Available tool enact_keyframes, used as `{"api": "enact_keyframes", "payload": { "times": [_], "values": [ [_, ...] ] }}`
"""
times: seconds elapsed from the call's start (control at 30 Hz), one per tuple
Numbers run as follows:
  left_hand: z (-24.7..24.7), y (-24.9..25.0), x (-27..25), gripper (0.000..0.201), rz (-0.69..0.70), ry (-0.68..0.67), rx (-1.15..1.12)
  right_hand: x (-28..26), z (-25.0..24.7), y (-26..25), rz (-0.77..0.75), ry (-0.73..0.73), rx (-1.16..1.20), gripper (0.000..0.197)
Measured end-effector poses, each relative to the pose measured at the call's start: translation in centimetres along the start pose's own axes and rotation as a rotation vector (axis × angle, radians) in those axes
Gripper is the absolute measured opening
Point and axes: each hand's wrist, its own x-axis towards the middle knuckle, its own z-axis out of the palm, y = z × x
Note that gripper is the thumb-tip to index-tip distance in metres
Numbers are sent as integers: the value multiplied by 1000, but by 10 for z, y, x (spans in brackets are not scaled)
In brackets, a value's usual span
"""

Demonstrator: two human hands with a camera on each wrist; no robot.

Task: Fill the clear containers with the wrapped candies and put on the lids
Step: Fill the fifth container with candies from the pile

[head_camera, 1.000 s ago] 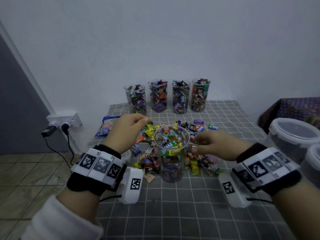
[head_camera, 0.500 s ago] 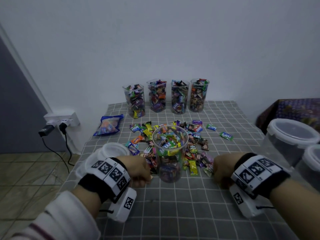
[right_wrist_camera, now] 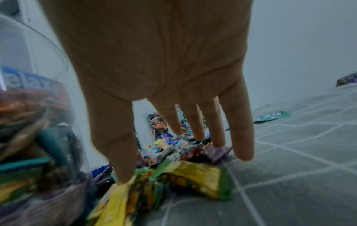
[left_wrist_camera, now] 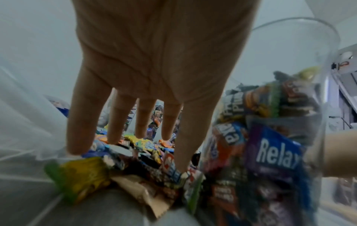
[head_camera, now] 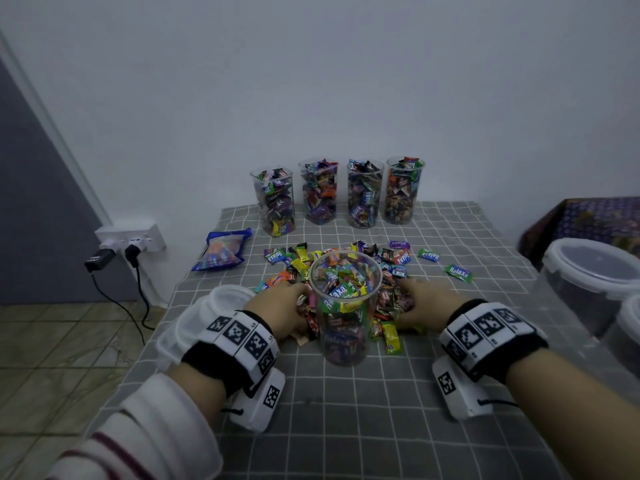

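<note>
A clear container with no lid stands mid-table, nearly full of wrapped candies, also seen in the left wrist view and right wrist view. A pile of loose wrapped candies lies around and behind it. My left hand reaches onto the pile left of the container, its fingers straight and spread, tips on the wrappers. My right hand does the same on the right, its fingers straight and touching candies. Neither hand holds anything.
Four filled lidless containers line the back wall. A blue candy bag lies back left. Stacked translucent lids sit at the left edge. Large lidded tubs stand to the right. A checked cloth covers the table.
Both hands went from near the container rim back toward me, then forward again onto the candy pile at either side of the container. The container has not moved.
</note>
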Motion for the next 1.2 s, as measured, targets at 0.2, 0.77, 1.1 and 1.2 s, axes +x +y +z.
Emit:
{"api": "enact_keyframes", "payload": {
  "times": [0.2, 0.77, 1.1, 1.2],
  "values": [
    [13, 12, 1, 58, 14, -106, 162, 3, 13, -11, -74, -156, -253, 93],
    [10, 8, -2, 20, -11, 109, 97, -12, 1, -16, -49, -6, -170, 27],
    [-10, 1, -13, 22, -108, 148, -71, -16, -8, -7, -25, 130, 35, 28],
    [-17, 2, -16, 26, -98, 202, -146, -20, -14, -6, -39, 186, 124, 23]
  ]
}}
